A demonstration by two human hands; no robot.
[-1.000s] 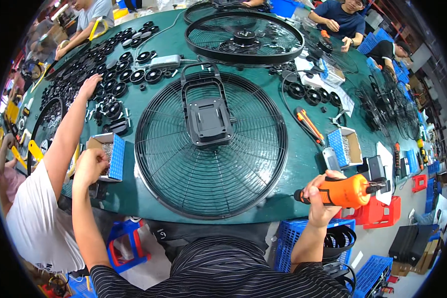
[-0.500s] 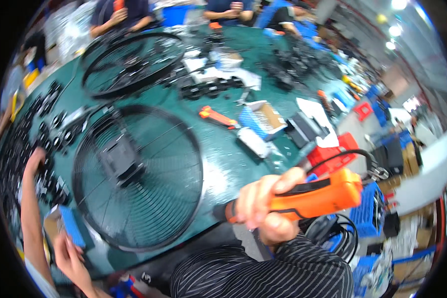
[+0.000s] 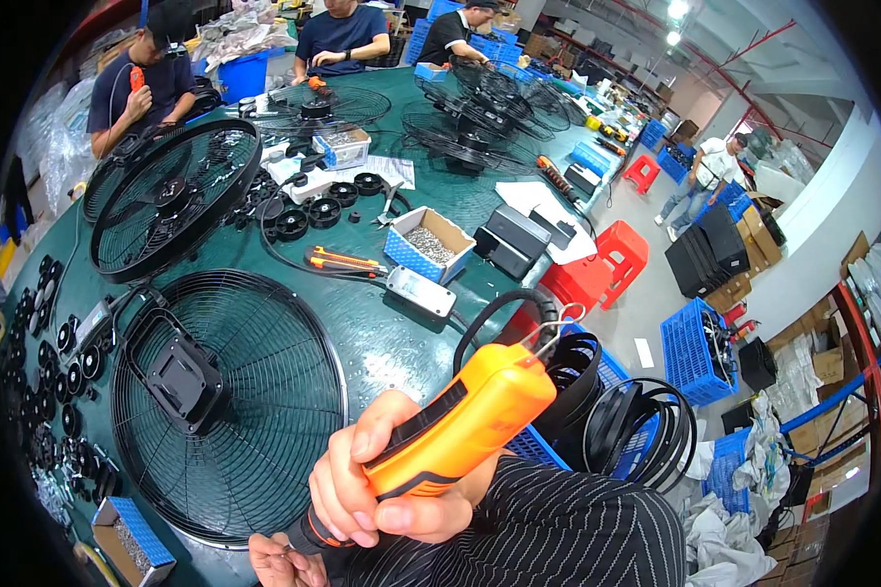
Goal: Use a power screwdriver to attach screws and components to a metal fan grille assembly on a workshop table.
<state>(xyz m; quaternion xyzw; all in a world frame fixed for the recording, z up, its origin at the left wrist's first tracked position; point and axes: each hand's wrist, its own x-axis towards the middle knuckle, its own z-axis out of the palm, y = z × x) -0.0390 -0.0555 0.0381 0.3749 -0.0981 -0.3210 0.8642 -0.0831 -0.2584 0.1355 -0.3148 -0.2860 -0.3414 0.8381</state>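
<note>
My right hand (image 3: 387,479) is wrapped round an orange electric screwdriver (image 3: 460,421), its nose pointing down and left. At that nose, near the bottom edge, my left hand (image 3: 286,562) is pinched closed. Whatever lies between its fingertips is too small to make out. Just beyond both hands a black fan guard (image 3: 264,342) of round wire lies flat, with a black motor housing (image 3: 181,382) on it. To the left of my left hand stands a blue and white box (image 3: 132,540) of small screws.
Several fans and black wheel-like parts (image 3: 323,212) cover the green table (image 3: 382,338). A second screw box (image 3: 429,245), a utility knife (image 3: 343,262) and a small white box with a cable (image 3: 421,293) lie ahead. Red stools and blue crates stand right. Co-workers sit across the table.
My left hand has moved right from the screw box to the screwdriver's nose. My right hand has brought the screwdriver left and down. Another person's arm at the left has gone; the view has shifted.
</note>
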